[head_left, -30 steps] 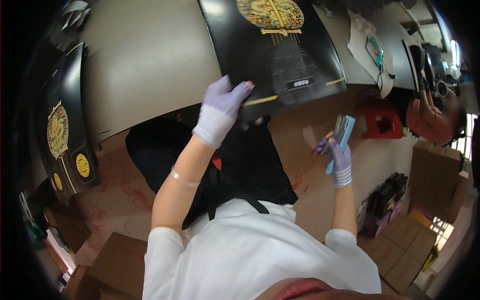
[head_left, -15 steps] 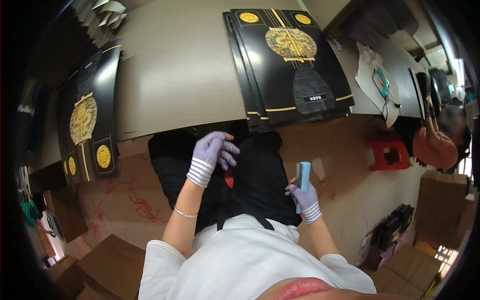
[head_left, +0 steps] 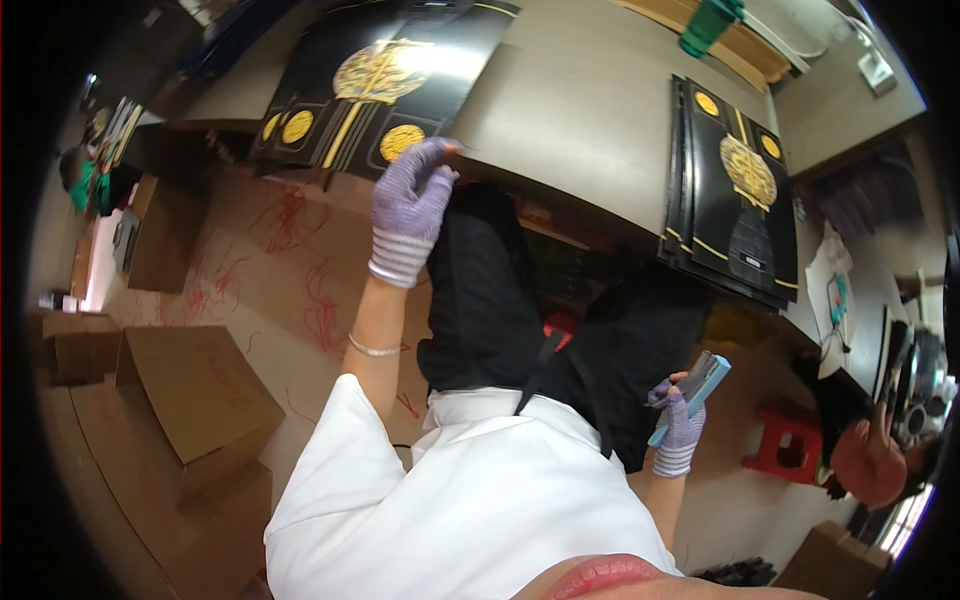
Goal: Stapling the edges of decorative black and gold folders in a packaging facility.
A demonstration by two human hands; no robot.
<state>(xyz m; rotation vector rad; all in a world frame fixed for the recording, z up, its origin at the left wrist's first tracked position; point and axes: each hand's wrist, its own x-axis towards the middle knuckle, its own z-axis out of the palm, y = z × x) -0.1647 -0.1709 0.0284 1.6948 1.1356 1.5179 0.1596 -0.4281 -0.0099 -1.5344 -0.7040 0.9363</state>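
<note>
My left hand (head_left: 412, 210), in a purple knit glove with white cuff stripes, is raised at the table's front edge. Its thumb and forefinger are apart with nothing seen between them; the fingertips are close to the near end of black printed card sheets (head_left: 450, 75) bearing gold medallions. Whether they touch the sheets I cannot tell. Low on the right, beside my thigh, my right hand (head_left: 682, 432) is wrapped round a light blue stapler (head_left: 709, 380), held tilted upward. That hand wears a matching glove with bare fingertips.
On the right of the grey table (head_left: 570, 100) lies a stack of similar black sheets (head_left: 705, 180). A green bottle (head_left: 708, 28) stands at the back. Cardboard boxes (head_left: 200, 380) fill the lower left, and a red stool (head_left: 785, 440) is at right, near another person (head_left: 870, 460).
The view has turned left, so the table things appear farther right. My left hand has moved from above my lap to the left sheets. My right hand still holds the stapler.
</note>
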